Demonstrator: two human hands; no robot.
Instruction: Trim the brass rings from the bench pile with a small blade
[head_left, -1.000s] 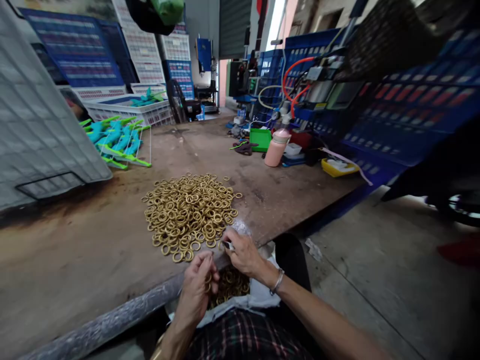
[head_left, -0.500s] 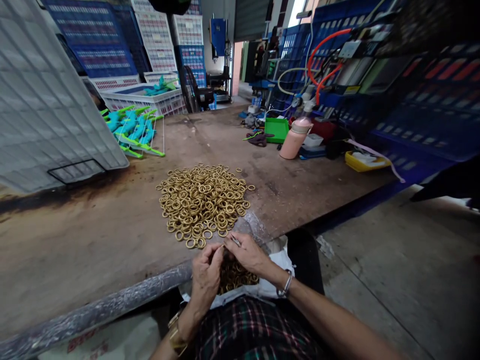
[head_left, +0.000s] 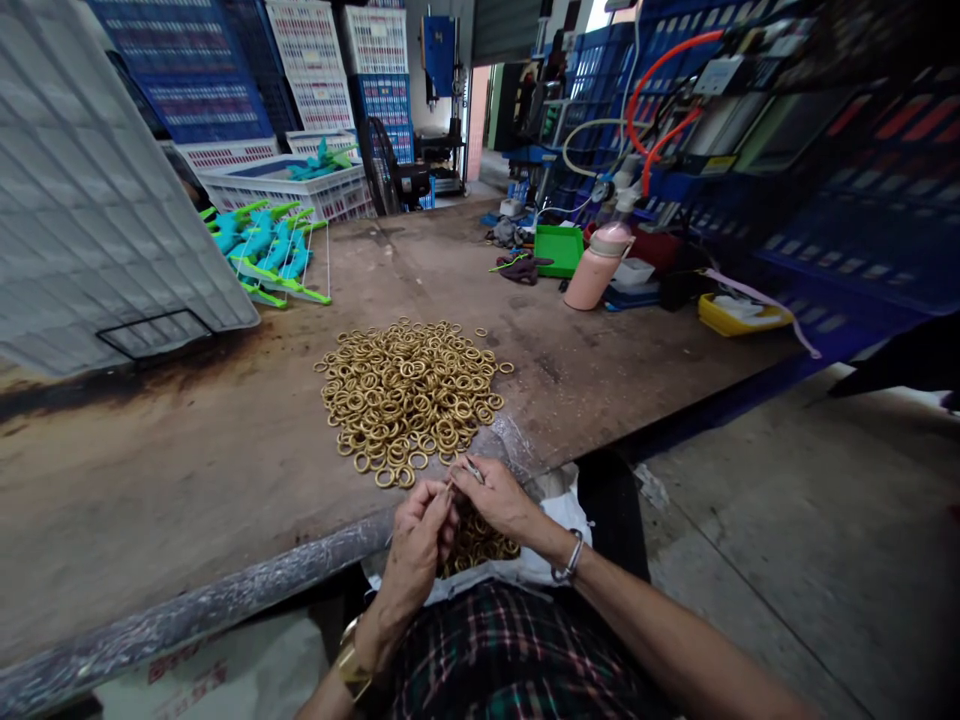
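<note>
Apart a second ago, the left hand (head_left: 421, 530) and right hand (head_left: 501, 497) now meet at lower centre. The left grip pinches a gold piece (head_left: 449, 487), mostly hidden; the right grasps a metal tool (head_left: 474, 469). Round gold rings (head_left: 409, 388) heap mid-frame on the scuffed tabletop (head_left: 225, 470); a white sack (head_left: 564, 508) below, half-hidden, holds more.

"Where are the brass-coloured rings (head_left: 409, 400)?"

"Heaped loosely on the tabletop (head_left: 225, 450), overlapping at every angle. They're plain, round and open-centred; those at the near edge lie nearly flat."

"Any strays?"

"One lies just apart at the far side, another at the right."

"And below the table edge?"

"More rings (head_left: 480, 540), darker in shadow, inside white sheeting (head_left: 564, 512)."

"That small metal tool (head_left: 474, 469)?"

"Slim, slanted, gripped in the right hand (head_left: 501, 497), mostly hidden."
</note>
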